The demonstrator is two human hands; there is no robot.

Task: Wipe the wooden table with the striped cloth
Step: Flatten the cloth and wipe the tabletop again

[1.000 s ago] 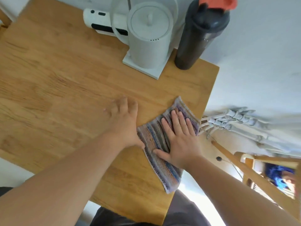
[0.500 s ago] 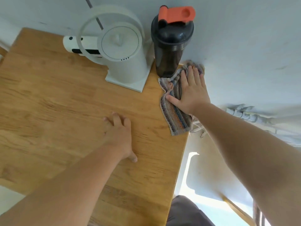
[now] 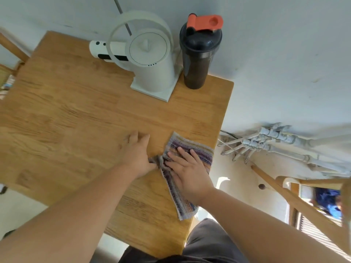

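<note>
Fingers (image 3: 182, 154) of the right hand (image 3: 190, 171) lie spread and flat on the striped cloth (image 3: 191, 149), pressing it to the desk (image 3: 76, 120) near its right edge; the left hand (image 3: 136, 154) rests open beside it, thumb touching a bunched corner. Wiping looks mid-stroke. Next, I judge, sweep leftward over bare wood, avoiding the white fan (image 3: 150, 59) and the bottle (image 3: 197, 54).

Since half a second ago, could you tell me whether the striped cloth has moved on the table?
Yes. The striped cloth, under the right hand, has come back toward the person along the table's right edge, away from the black shaker bottle it was touching.
</note>
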